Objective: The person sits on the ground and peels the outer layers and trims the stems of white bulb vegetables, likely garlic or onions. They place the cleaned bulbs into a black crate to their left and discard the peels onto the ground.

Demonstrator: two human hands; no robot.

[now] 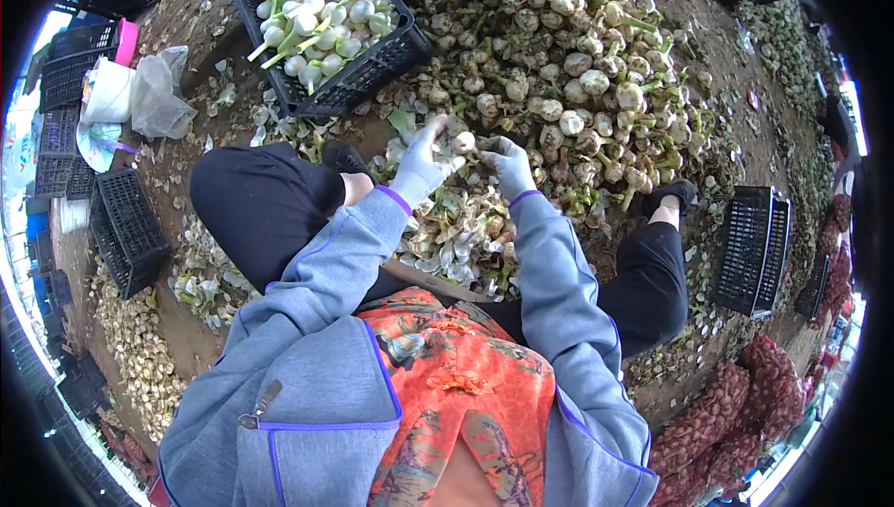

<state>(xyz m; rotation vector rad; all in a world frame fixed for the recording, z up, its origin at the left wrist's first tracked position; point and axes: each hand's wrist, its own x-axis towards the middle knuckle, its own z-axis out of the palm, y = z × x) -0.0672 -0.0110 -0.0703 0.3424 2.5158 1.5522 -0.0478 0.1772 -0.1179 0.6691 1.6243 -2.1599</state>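
My left hand, in a pale glove, holds a garlic bulb between thumb and fingers, with its round whitish side showing. My right hand, gloved too, is close by on the right, its bent fingertips beside the bulb. Whether those fingertips pinch a bit of skin or stem is too small to tell. Beyond both hands rises a large heap of unpeeled garlic bulbs with dirty skins and cut stems. Loose garlic skins lie below the hands, between my legs.
A black plastic crate of clean white garlic bulbs stands at the upper left. More black crates are at left and right. A clear plastic bag lies left. Red mesh sacks fill the lower right.
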